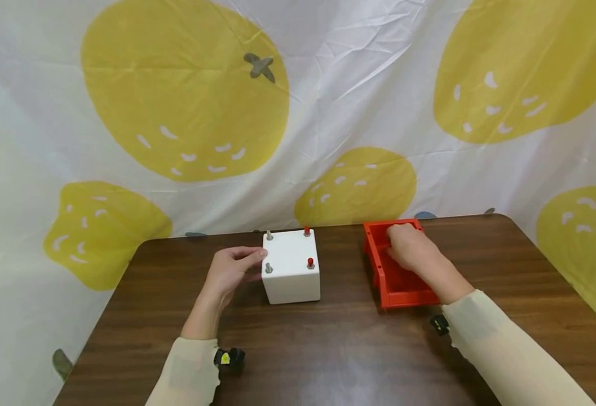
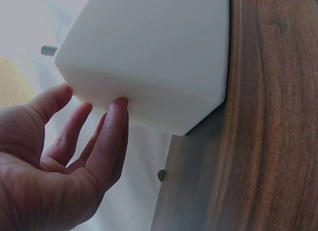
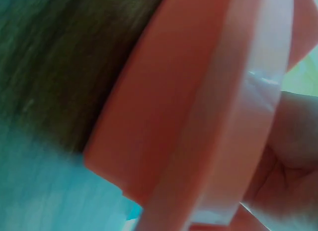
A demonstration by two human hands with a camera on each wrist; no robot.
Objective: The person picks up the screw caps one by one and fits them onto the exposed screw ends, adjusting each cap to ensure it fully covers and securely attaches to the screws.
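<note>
White block (image 1: 291,265) with a metal bolt standing near each corner of its top sits on a dark wood-grain table (image 1: 323,361), left of a red plastic bin (image 1: 411,299), in the head view. The two right-hand bolts carry red tops, probably caps or nuts (image 1: 310,262); the two left-hand bolts (image 1: 269,268) are bare. The person's left hand (image 1: 226,273) rests its fingertips against the block's left side. The right hand (image 1: 414,248) reaches down into the bin. The step in hand looks like feeling for a small part while the block is steadied. The next move seems to call for a secure pinch and a lift clear of the bin walls. The right fingertips, and whatever lies beneath them, are hidden.

In the left wrist view, the left hand is loosely spread, its thumb and fingers touching the block's edge and side without wrapping around it. One bare bolt shows; the block's far sides are out of sight.

In the right wrist view, the bin's wall, blurred and close, fills much of the frame. Only part of the right hand shows behind it, so whether it holds anything cannot be told.
</note>
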